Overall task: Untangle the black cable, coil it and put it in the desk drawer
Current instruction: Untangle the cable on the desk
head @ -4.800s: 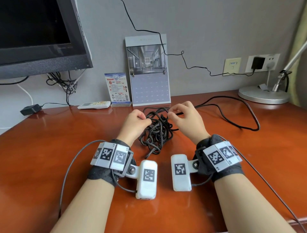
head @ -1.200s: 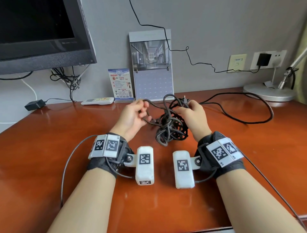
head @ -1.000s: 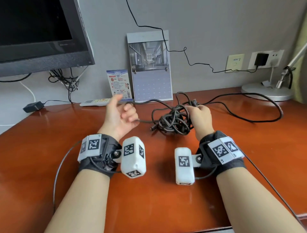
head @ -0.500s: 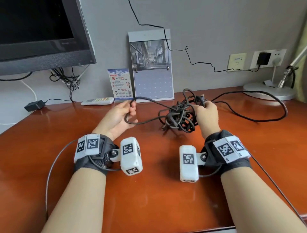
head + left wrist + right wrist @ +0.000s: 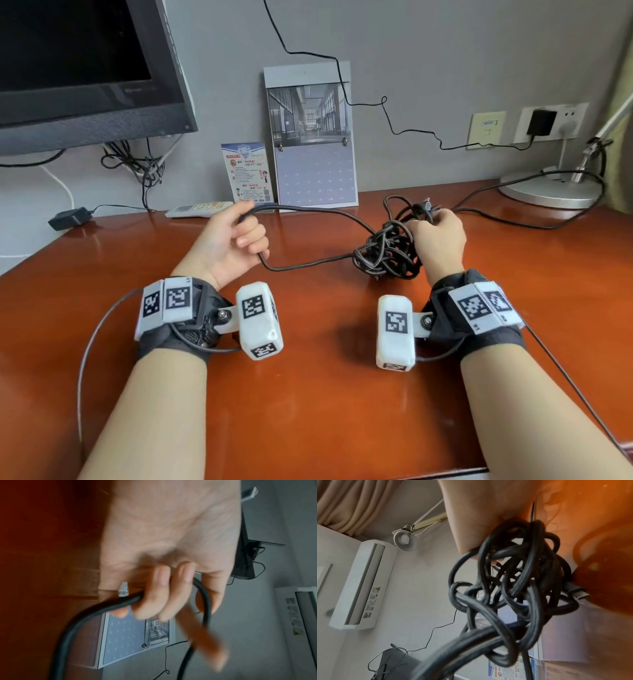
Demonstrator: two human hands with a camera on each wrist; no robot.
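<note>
The wooden desk (image 5: pixel 325 394) carries all items; its red-brown top reflects the room. A dark monitor (image 5: pixel 78 65) hangs at the rear left, with a wall calendar (image 5: pixel 310 137) leaning against the wall behind the hands and a small printed card (image 5: pixel 248 171) just beside it. A lamp base (image 5: pixel 548 190) stands at the rear right, below a wall socket (image 5: pixel 548 121) with a black adapter plugged in.

The black cable (image 5: pixel 387 250) lies on the desk between the two hands, most of it bunched in a dense knot just left of the right hand. One free run leaves the knot toward the left hand in two strands, forming a loop. Another run curves away to the right toward the lamp base. In the right wrist view a metal-tipped connector (image 5: pixel 578 593) protrudes from the knot (image 5: pixel 513 595).

The left hand (image 5: pixel 227 246) is turned palm up, its fingers (image 5: pixel 159 595) curled over the loop of cable (image 5: pixel 82 622), which passes through the fist. The index finger extends more loosely.

The right hand (image 5: pixel 440 240) rests behind the knot, knuckles up, fingers bent around the upper strands and gripping them near a plug end at the fingertips.

Both wrists wear black straps with white marker blocks.
</note>
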